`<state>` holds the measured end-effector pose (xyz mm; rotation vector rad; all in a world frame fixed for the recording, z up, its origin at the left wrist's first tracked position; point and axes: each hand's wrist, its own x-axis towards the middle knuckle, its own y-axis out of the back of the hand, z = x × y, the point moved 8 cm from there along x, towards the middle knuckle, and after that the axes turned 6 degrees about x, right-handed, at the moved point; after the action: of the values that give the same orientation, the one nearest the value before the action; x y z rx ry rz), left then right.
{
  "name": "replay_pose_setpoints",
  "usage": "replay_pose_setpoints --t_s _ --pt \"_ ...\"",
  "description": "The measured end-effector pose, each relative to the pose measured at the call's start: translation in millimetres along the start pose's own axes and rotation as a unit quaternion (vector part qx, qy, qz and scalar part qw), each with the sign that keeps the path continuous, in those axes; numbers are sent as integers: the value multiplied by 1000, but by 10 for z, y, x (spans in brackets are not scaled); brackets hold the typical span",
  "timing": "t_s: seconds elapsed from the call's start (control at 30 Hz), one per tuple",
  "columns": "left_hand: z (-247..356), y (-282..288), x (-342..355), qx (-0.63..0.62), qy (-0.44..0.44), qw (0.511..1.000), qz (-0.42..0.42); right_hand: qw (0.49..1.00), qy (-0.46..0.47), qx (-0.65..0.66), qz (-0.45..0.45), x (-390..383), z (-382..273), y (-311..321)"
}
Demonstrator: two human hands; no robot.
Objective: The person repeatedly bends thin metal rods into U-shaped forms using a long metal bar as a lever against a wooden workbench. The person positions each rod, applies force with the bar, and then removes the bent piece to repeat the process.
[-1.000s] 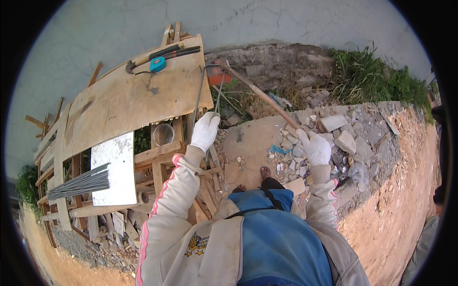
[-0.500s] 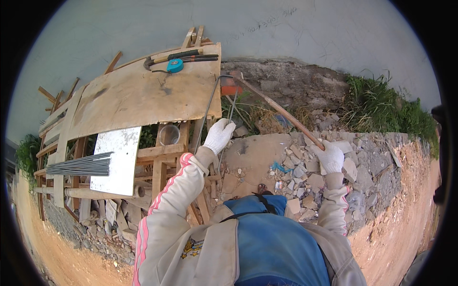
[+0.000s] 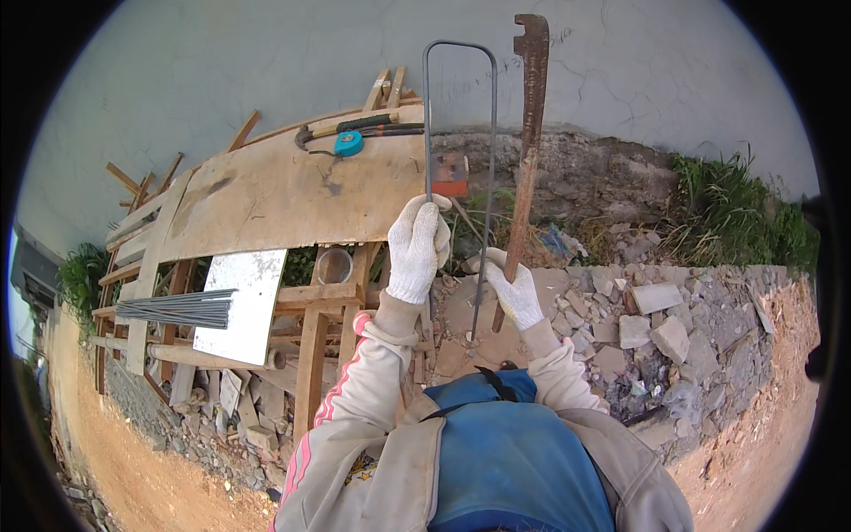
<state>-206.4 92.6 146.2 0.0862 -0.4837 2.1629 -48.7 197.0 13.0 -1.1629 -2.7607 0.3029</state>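
Rod (image 3: 494, 133), bent into a U, stands up from left hand (image 3: 417, 248), which is clamped on one leg. Right hand (image 3: 515, 294) is wrapped around rusty bar (image 3: 530, 115), mostly above it. One-sided hold could let the U twist, free leg knocking the bar (or right fingers).

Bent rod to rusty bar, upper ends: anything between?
No, that gap is bare; in the head view, only grey wall shows behind it, between bent rod and rusty bar.
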Motion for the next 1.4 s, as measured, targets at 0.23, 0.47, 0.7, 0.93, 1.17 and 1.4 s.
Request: replay_pose_setpoints --t_s 0.23,0.47,0.7,0.93,1.17,1.4 --pt "5 570 -31 -9 -102 962 253 993 -86 77 0 66 -305 -68" --pt "-636 958 64 -64 -72 917 386 991 -97 86 -46 329 -421 60" --pt "-1014 823 492 -47 -34 910 411 954 -198 117 -191 885 -562 148" --pt "-1157 771 519 104 152 919 349 929 -223 78 -286 1433 -1163 95" --pt "-1082 610 544 40 145 917 368 882 -247 183 -359 1639 -1434 -348" --pt "-1086 326 642 20 121 914 386 828 -258 264 -422 1786 -1542 -626"
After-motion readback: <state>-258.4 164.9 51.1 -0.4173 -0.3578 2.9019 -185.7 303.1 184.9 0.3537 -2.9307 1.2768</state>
